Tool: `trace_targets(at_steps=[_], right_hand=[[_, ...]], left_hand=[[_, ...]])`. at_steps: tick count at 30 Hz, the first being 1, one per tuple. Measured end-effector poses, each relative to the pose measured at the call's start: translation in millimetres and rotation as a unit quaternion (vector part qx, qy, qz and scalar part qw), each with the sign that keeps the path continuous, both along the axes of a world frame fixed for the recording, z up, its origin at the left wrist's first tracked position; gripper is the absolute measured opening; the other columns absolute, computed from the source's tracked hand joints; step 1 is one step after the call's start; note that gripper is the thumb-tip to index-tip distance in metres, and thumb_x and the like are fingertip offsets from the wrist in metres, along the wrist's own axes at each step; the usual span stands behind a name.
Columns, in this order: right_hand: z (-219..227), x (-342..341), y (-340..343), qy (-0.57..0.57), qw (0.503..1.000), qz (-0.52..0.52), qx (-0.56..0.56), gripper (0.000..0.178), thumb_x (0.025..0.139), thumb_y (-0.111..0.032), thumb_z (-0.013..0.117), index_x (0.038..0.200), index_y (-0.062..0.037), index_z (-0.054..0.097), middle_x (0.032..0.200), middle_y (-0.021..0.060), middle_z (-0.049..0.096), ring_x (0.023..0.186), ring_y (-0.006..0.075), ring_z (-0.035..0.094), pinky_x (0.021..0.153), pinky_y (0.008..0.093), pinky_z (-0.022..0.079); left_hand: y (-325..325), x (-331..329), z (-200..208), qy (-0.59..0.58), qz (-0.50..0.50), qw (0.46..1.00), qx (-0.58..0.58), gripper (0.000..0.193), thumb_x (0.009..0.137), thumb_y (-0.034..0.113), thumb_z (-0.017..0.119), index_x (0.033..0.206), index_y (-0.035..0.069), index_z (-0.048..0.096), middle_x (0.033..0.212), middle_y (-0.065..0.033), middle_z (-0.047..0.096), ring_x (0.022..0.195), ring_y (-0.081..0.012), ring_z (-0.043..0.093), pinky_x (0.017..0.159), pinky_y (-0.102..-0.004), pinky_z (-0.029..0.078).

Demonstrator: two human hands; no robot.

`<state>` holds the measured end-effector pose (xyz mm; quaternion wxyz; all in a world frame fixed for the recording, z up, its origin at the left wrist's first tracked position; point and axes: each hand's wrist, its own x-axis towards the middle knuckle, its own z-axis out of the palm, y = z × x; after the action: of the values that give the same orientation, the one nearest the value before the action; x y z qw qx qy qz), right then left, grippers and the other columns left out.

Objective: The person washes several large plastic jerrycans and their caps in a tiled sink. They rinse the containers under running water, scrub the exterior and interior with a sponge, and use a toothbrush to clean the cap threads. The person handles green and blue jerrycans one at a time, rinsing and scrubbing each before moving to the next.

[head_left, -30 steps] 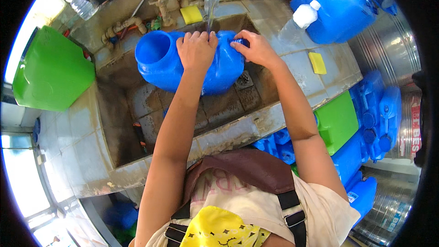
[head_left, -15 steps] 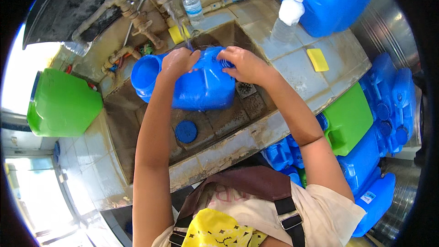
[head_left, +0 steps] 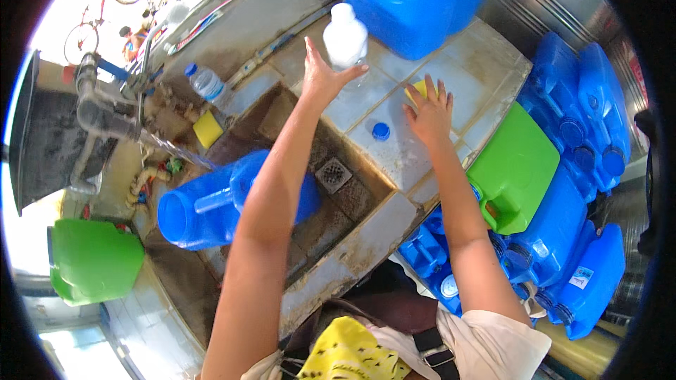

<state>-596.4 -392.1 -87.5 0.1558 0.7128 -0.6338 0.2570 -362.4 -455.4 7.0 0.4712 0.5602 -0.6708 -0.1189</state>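
My left hand (head_left: 325,81) reaches to the clear bottle with white contents (head_left: 346,39) on the counter. Its thumb and fingers are spread beside the bottle, not closed round it. Fingers outstretched, my right hand (head_left: 431,116) lies over a yellow sponge (head_left: 420,89), mostly covering it. A small blue cap (head_left: 381,131) rests on the tiles between the two hands. In the sink (head_left: 320,236), a blue jug (head_left: 211,204) lies on its side with its wide mouth to the left, partly hidden by my left forearm. Water from the pipe (head_left: 98,102) runs down toward the jug.
A big blue container (head_left: 412,0) stands at the back of the counter. Another yellow sponge (head_left: 208,129) and a water bottle (head_left: 205,82) sit at the sink's far edge. A green container (head_left: 95,260) is at left; a green jug (head_left: 510,169) and several blue jugs crowd the right.
Both hands have let go of the blue jug and moved right, to the bottle and the sponge. A small blue cap now lies on the counter. The view has shifted right.
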Motion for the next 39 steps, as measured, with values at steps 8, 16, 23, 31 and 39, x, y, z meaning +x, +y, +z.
trace_targets(at_steps=[8,16,23,31,39], right_hand=[[20,-27,-15,-0.854,0.490,0.115,0.130,0.045,0.100,-0.024,0.042,0.144,-0.0244,0.034,0.124,0.0124,0.056,0.097,0.0305,0.063,0.080,0.0449,0.054],[48,-8,-13,-0.892,0.384,0.148,0.188,0.048,0.103,-0.024,0.033,0.150,-0.0310,0.023,0.134,0.0143,0.049,0.104,0.0347,0.061,0.086,0.0578,0.051],[37,-1,-13,-0.879,0.425,0.146,0.158,0.045,0.099,-0.020,0.048,0.141,-0.0238,0.033,0.117,0.0087,0.057,0.093,0.0239,0.062,0.072,0.0449,0.055],[67,-15,-20,-0.866,0.481,0.046,0.128,0.020,0.091,-0.024,0.064,0.104,-0.0091,0.059,0.089,0.0017,0.057,0.065,0.0103,0.051,0.049,0.0233,0.041],[69,125,96,-0.770,0.522,0.157,0.331,0.021,0.096,-0.006,0.050,0.116,-0.0073,0.057,0.105,0.0109,0.063,0.067,0.0140,0.060,0.051,0.0222,0.049]], left_hand=[[-15,-56,6,-0.283,-0.157,0.946,-0.027,0.073,0.071,0.017,0.078,0.134,0.013,0.041,0.119,-0.0159,0.057,0.115,-0.0342,0.053,0.100,-0.0480,0.041],[-19,-51,26,-0.583,-0.081,0.791,-0.169,0.046,0.084,0.014,0.061,0.129,0.019,0.053,0.107,-0.0062,0.062,0.108,-0.0267,0.056,0.097,-0.0568,0.040],[-15,-47,32,-0.539,-0.099,0.824,-0.144,0.052,0.080,0.015,0.065,0.131,0.019,0.052,0.109,-0.0094,0.062,0.108,-0.0289,0.056,0.095,-0.0566,0.042],[-8,-71,-8,0.081,-0.082,0.993,0.017,0.085,0.066,0.023,0.084,0.137,0.005,0.040,0.128,-0.0197,0.055,0.121,-0.0351,0.053,0.100,-0.0415,0.045],[87,35,29,-0.050,-0.074,0.994,0.065,0.055,0.079,0.029,0.074,0.128,0.011,0.055,0.126,-0.0159,0.057,0.115,-0.0358,0.055,0.098,-0.0430,0.045]])
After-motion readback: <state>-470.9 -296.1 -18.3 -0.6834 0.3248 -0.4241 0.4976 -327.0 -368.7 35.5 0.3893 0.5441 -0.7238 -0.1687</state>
